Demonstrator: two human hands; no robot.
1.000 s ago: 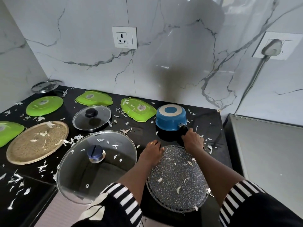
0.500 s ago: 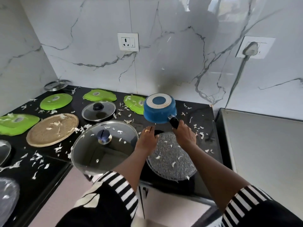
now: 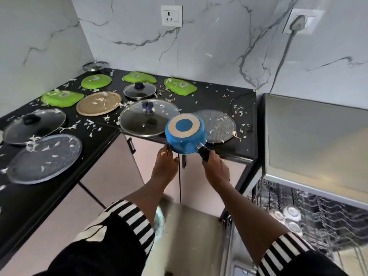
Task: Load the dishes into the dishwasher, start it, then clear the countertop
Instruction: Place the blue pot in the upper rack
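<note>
A small blue saucepan (image 3: 184, 134) hangs upside down in the air in front of the black countertop (image 3: 223, 96), its pale ringed base facing up. My right hand (image 3: 216, 169) grips its black handle. My left hand (image 3: 165, 164) touches the pan's left side with straight fingers. At the lower right the dishwasher (image 3: 310, 212) stands open, with its wire rack out and a few pale dishes in it.
The countertop holds a speckled grey pan (image 3: 217, 126), a large glass lid (image 3: 148, 120), a smaller glass lid (image 3: 139, 90), several green lids (image 3: 180, 86), a tan round plate (image 3: 98, 103) and more lids at left (image 3: 33, 126). White scraps lie scattered everywhere. Cabinet doors (image 3: 111, 172) sit below.
My right hand lifted the blue saucepan off the counter and drew it back past the counter's edge. I stepped back, and the open dishwasher came into view.
</note>
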